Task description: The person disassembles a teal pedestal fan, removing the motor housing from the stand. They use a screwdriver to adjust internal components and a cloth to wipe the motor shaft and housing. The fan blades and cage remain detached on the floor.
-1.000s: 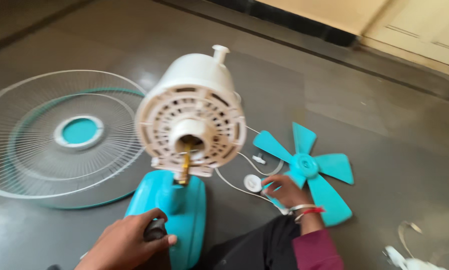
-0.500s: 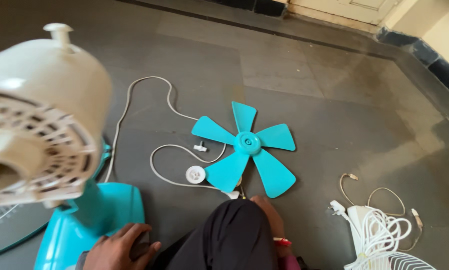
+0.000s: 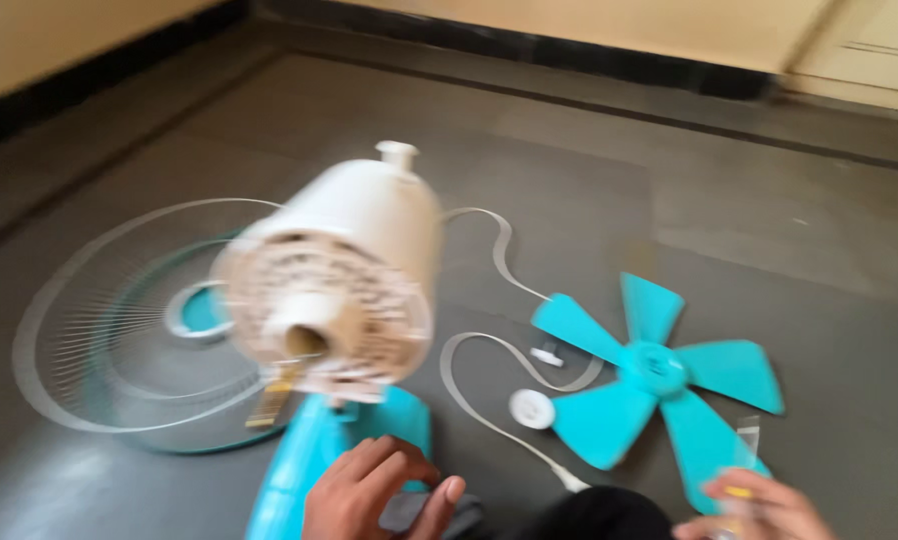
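I noted the left hand (image 3: 384, 488) resting curled on the turquoise fan base (image 3: 314, 470) at lower centre, gripping nothing I could confirm, while the right hand (image 3: 759, 505) at lower right pinched something small I could not identify. The white motor housing (image 3: 344, 275) leaned over unsupported; I judged it could tip onto the loose power cord (image 3: 489, 350) or the turquoise blade (image 3: 659, 385) beside it.

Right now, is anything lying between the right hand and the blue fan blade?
Nothing visible. The right hand hovers at the tip of the fan blade nearest the person. The white cord and a small white cap lie to the blade's left, outside that gap.
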